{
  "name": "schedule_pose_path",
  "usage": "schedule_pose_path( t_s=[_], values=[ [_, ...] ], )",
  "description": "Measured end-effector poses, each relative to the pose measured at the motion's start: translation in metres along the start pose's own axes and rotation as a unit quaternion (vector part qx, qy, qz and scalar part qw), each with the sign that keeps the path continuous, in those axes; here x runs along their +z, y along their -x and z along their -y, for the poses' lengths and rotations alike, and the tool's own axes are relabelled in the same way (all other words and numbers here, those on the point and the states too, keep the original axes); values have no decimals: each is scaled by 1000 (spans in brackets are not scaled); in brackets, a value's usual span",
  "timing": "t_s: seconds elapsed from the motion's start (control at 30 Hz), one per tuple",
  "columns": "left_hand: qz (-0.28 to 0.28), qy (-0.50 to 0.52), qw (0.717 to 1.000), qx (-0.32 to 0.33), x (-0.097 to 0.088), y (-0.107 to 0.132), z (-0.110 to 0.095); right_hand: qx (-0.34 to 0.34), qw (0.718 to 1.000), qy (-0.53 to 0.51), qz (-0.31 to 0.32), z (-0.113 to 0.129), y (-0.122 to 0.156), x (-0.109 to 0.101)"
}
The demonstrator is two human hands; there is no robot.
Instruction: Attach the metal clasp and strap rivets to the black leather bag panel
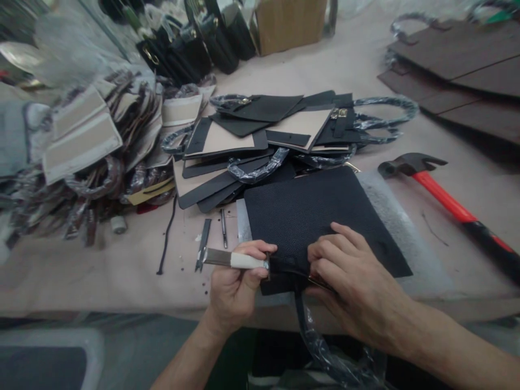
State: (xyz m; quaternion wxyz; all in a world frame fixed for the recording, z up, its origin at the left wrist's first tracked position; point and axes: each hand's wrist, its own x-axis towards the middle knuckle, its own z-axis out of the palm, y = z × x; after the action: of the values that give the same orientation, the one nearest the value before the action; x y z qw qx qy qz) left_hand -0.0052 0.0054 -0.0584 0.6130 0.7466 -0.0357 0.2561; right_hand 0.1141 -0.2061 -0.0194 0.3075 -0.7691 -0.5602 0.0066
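Observation:
A black leather bag panel (pixel 309 211) lies on a pale sheet (pixel 422 244) at the table's front edge. Closed around a flat metal bar with a white-wrapped section (pixel 247 261) is my left hand (pixel 233 292); the bar's right end meets the panel's near edge. My right hand (pixel 349 276) grips that near edge, fingers curled on top and thumb underneath, beside a thin gold-coloured strip partly hidden by the fingers. From this edge a plastic-wrapped handle (pixel 312 330) hangs below the table edge. Left of my left hand are a dark flat tool (pixel 204 238) and a small metal rod (pixel 223 228).
A claw hammer (pixel 444 197) with a red and black handle lies at right. Behind the panel are piled black and beige bag panels (pixel 268 124). Wrapped brown pieces (pixel 85 135) fill the left. Brown panels (pixel 467 59) and a cardboard box (pixel 290 24) stand farther back.

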Motion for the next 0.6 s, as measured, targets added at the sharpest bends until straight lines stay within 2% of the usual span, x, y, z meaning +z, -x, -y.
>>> schedule_pose_path(
  t_s=[0.27,0.6],
  values=[
    [-37,11,999,-9,3,3,1,-50,997,-50,22,-4,1,-4],
    [-9,-24,1000,3,4,-2,-3,-35,998,-53,26,-6,0,-2]
  ],
)
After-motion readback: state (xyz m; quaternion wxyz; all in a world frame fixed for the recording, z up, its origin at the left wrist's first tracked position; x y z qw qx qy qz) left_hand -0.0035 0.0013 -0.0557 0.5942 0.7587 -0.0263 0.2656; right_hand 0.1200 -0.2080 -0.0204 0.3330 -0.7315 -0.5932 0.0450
